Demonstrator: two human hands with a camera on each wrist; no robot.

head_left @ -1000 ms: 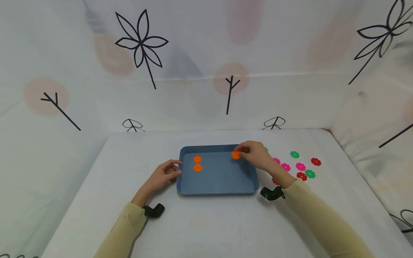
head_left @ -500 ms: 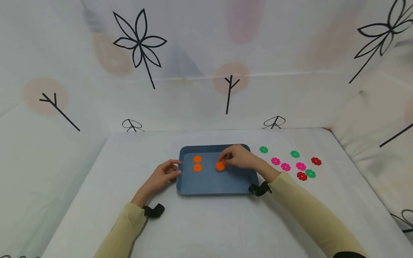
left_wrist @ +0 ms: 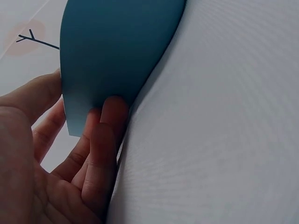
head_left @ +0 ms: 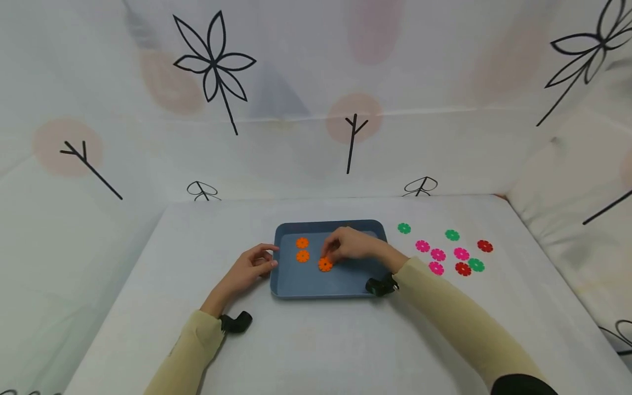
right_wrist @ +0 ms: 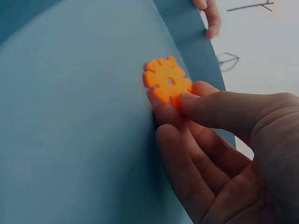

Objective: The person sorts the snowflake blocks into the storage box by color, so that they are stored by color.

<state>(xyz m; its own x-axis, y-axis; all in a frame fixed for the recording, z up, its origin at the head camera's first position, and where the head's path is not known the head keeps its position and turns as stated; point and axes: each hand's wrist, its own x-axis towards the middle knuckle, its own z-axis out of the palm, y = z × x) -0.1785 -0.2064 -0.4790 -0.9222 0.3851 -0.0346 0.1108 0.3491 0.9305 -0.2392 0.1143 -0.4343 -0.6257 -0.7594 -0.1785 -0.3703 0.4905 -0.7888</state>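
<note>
An orange flower-shaped plastic disc (head_left: 325,264) with a small central hole is pinched between the thumb and fingertips of my right hand (head_left: 347,244), over the blue tray (head_left: 321,298). The right wrist view shows the notched rim of this disc (right_wrist: 169,80) poking out past the fingers. Two more orange discs (head_left: 302,249) lie in the tray's left half, one behind the other. At the tray's left side, my left hand (head_left: 250,267) touches the outer wall with relaxed fingers. In the left wrist view, these fingers (left_wrist: 100,140) rest against the tray wall (left_wrist: 112,51).
Right of the tray, several loose flower-shaped discs lie on the white tablecloth (head_left: 316,345): pink ones (head_left: 438,254), green ones (head_left: 452,235) and red ones (head_left: 485,246). A patterned white cloth (head_left: 286,153) rises behind the table.
My right hand has carried the orange disc from the tray's right rear leftward and nearer to me, above the tray's middle. The left hand has stayed at the tray's left edge.
</note>
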